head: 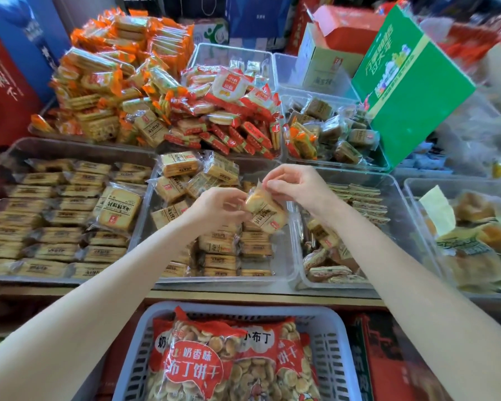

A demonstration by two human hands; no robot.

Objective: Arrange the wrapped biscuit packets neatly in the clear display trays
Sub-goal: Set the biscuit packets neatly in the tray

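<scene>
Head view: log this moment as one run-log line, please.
phase: mid-arrange | left hand: grip on clear-wrapped tan biscuit packet | right hand: pinching its top edge | packet: above middle clear plastic tray, not yet placed

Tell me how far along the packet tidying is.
Done: the left tray holds neat rows, apart from one big packet lying on top. In hand: the left hand and right hand together hold one biscuit packet above the middle tray, whose near rows are stacked. Left: loose packets at its far end and the untidy right tray.
</scene>
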